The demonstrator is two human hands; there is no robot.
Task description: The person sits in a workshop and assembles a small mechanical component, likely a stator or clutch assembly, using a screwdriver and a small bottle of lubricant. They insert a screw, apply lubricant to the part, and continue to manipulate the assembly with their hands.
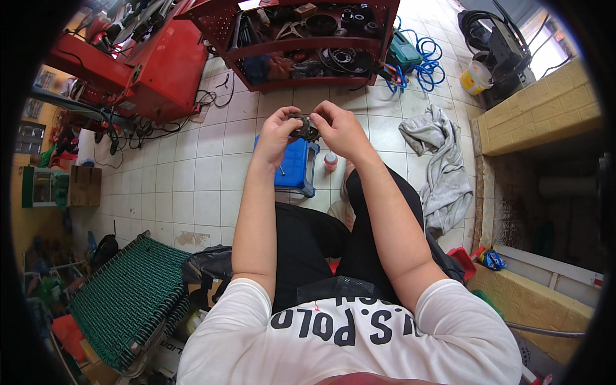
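Note:
Between my two hands is a small dark metal part, roundish with openings in it; its exact kind is too small to make out. My left hand grips its left side with bent fingers and thumb. On the other side my right hand pinches it, thumb and fingers closed. Below the hands stands a blue plastic stool, with a thin metal tool lying on its top. A small bottle with pinkish contents is on the floor just right of the stool.
Ahead stands a red tool cart loaded with parts. Red machinery and black cables fill the far left. A grey cloth lies on the tiles to the right, below a blue hose. A green woven cot is near left.

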